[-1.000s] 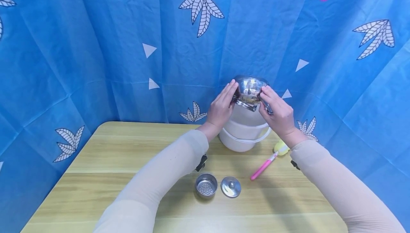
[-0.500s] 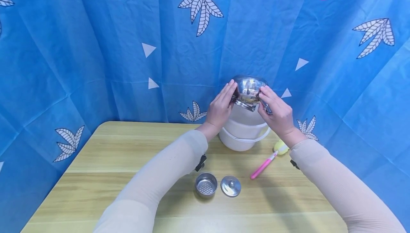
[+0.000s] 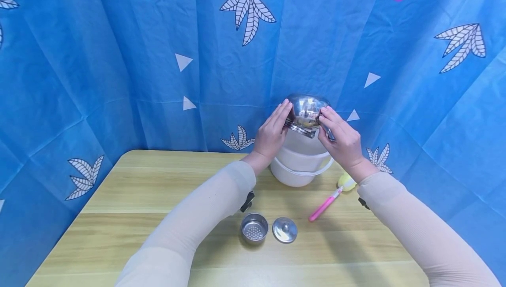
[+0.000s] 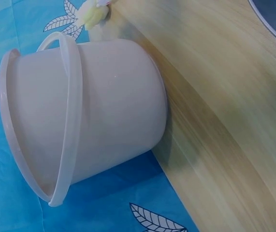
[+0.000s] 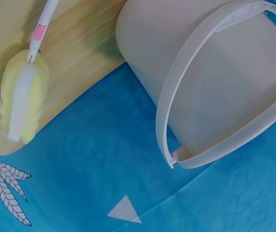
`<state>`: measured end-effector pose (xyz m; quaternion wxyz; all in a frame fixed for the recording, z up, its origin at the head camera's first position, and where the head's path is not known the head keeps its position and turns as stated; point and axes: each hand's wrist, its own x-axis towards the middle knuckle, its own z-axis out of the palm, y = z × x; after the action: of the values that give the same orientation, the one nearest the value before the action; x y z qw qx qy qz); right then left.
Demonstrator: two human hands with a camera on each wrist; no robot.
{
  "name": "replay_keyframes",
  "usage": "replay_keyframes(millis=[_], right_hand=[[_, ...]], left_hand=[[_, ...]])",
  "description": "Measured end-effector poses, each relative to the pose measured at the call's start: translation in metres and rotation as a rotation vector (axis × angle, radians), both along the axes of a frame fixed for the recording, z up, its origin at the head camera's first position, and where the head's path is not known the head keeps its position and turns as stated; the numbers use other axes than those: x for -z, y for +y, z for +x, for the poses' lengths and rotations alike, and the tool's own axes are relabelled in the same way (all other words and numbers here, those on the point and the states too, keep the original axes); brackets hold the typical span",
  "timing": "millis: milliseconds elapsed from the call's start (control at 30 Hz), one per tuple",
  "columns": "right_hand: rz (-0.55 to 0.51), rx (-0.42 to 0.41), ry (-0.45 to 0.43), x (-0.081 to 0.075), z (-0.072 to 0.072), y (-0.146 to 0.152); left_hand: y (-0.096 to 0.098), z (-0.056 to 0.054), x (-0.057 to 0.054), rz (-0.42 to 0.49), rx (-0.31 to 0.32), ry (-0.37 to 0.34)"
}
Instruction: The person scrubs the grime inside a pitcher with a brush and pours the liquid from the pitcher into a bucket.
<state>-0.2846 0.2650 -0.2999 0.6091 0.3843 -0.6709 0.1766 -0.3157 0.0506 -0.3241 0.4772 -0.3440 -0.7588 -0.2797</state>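
A shiny stainless steel teapot [image 3: 306, 108] is held upside down and tilted over a white bucket [image 3: 293, 176] at the back of the table. My left hand [image 3: 270, 135] grips its left side, with the fingers lying along the curved wall. On the other side my right hand [image 3: 343, 140] holds it, thumb low near the handle and fingertips on the metal. The pot's mouth faces down, its inside hidden. Both wrist views show mainly the bucket [image 4: 118, 101], with its lifted handle [image 5: 183, 65].
A small metal strainer basket [image 3: 254, 230] and a round knobbed lid [image 3: 285, 230] lie on the wooden table [image 3: 158, 199] in front. To the right rests a sponge brush [image 3: 325, 207] with a pink handle and yellow head. A blue patterned curtain [image 3: 158, 59] surrounds the table.
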Motion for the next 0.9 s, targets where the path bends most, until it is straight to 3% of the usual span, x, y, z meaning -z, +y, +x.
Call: replay_keyframes(millis=[900], right_hand=[[-0.04, -0.004, -0.032, 0.0003, 0.0022, -0.0084]], left_hand=[[-0.0071, 0.0016, 0.0009, -0.013, 0.0, -0.048]])
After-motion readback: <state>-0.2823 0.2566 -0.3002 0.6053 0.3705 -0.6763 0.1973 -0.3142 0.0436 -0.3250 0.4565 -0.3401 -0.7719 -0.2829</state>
